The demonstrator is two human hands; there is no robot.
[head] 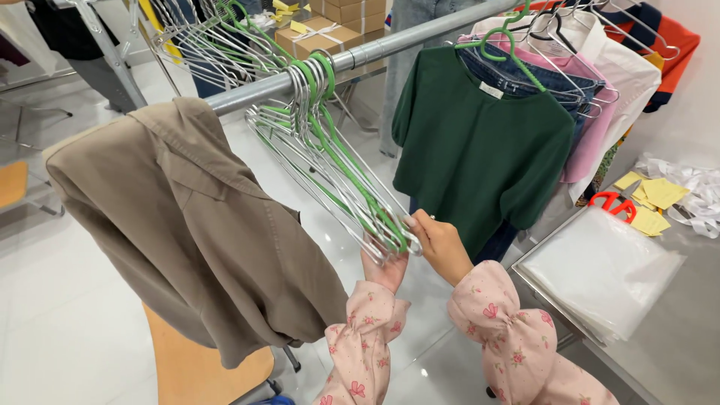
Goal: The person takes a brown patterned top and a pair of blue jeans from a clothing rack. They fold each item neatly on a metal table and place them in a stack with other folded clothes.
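1. Head view, hands: left hand (386,270) is under the lower ends of a bunch of wire hangers (337,172), palm up, fingers curled round the bottom bars, so closed on the bunch; looks like it's propping them so they don't swing.
2. Right hand (441,244) is just beside it, fingertips pinched on the outermost bar of the same bunch, prob. to part one hanger from the rest. Grip is narrow, thumb hidden, so can't tell how firm.
3. Hangers: silver & green, hooks packed tight on the metal rail (375,54), bodies fanning down toward the hands. A second loose bunch sits further up the rail, top left.
4. Brown shirt (187,225) is draped over the rail's near end, no hanger visible in it, well left of the hands.
5. Already hung, right of the hands: green t-shirt (480,142) on a green hanger, then jeans, pink & white tops behind.
6. Table (675,337) at right: stack of clear plastic bags (600,270), red-handled scissors (613,202), yellow paper slips (652,199).
7. Cardboard boxes (322,34) behind the rail.
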